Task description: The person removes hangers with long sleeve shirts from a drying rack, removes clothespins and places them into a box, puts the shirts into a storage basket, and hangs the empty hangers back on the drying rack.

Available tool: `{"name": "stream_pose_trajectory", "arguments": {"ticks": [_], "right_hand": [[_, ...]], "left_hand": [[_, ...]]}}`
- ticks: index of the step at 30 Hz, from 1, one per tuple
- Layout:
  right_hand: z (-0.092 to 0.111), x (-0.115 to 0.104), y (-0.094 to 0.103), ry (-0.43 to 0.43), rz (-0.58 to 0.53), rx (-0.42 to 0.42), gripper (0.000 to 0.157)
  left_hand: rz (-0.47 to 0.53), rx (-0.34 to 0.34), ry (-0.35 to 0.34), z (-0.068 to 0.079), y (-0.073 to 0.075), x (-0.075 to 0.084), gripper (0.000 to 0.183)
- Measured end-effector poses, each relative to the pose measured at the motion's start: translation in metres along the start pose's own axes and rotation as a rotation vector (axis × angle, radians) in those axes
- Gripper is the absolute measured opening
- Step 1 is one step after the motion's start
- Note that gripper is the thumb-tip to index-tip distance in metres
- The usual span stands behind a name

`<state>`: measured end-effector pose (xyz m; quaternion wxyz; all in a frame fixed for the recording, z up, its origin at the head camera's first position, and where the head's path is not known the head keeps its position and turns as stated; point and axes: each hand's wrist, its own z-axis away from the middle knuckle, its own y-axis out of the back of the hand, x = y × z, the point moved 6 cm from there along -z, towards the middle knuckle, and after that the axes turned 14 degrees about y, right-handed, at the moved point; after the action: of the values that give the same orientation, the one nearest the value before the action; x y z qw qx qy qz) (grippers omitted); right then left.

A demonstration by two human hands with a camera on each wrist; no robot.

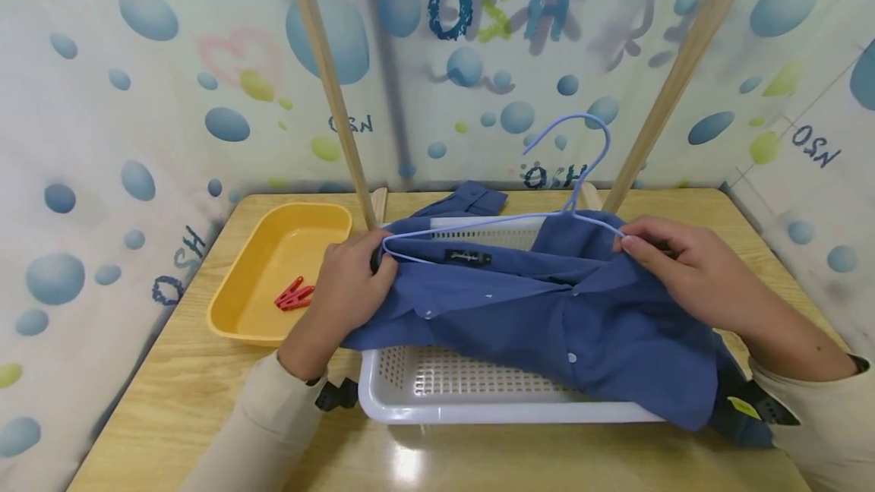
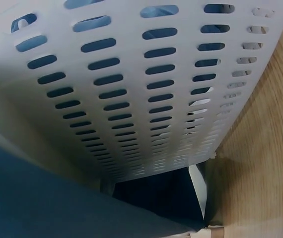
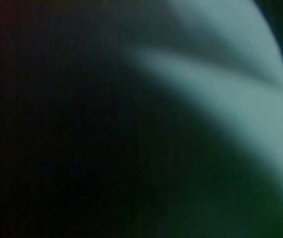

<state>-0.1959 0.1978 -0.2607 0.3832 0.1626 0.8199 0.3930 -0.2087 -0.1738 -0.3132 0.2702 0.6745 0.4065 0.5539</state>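
A blue button-up shirt [image 1: 492, 310] with a dark neck label [image 1: 468, 257] lies spread over a white slotted basket [image 1: 478, 412]. Across its neck opening runs a thin light-blue wire hanger [image 1: 478, 225], hook upward. The left end of the hanger is beside the left hand [image 1: 352, 279], which grips the shirt's shoulder there. On the other side, the thumb and fingers of the right hand [image 1: 693, 268] pinch the hanger's right arm at the shirt's edge. In the left wrist view, the basket's slotted wall [image 2: 156, 84] fills much of the picture; the right wrist view is dark and blurred.
Left of the basket stands a yellow tray [image 1: 235, 317] holding several red clothespins [image 1: 294, 296]. Two wooden poles [image 1: 335, 97] slant up behind the basket, in front of a patterned wall covering [image 1: 437, 108]. Everything rests on a wooden table [image 1: 178, 370].
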Motion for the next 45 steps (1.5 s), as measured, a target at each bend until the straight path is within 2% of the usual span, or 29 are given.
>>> {"name": "stream_pose_trajectory", "arguments": {"ticks": [5,10,16,20,25,33,38,45], "right_hand": [[0.001,0.003,0.0,-0.027,-0.014,0.017,0.019],[-0.001,0.003,0.001,-0.016,-0.024,0.03,0.018],[-0.003,0.002,-0.001,-0.004,-0.052,0.013,0.018],[-0.002,0.002,-0.002,-0.02,-0.062,0.006,0.019],[-0.003,0.001,-0.001,-0.023,-0.053,-0.003,0.019],[-0.003,0.0,-0.002,0.031,-0.073,-0.071,0.02],[0.004,0.007,0.001,0.018,-0.037,-0.132,0.024],[0.025,0.029,0.012,-0.051,0.028,-0.166,0.036]], "left_hand": [[-0.013,0.007,-0.014,0.0,-0.002,0.001,0.025],[-0.017,0.013,-0.03,0.001,-0.002,0.002,0.024],[0.034,-0.032,0.053,0.0,-0.004,-0.002,0.031],[0.079,-0.025,0.059,0.0,-0.003,-0.003,0.032],[0.13,0.023,-0.003,-0.001,0.0,0.0,0.024],[0.175,0.077,-0.14,0.002,0.004,0.006,0.024],[0.192,0.091,-0.182,0.004,0.005,0.008,0.022],[0.212,0.101,-0.232,0.007,0.007,0.011,0.011]]}}
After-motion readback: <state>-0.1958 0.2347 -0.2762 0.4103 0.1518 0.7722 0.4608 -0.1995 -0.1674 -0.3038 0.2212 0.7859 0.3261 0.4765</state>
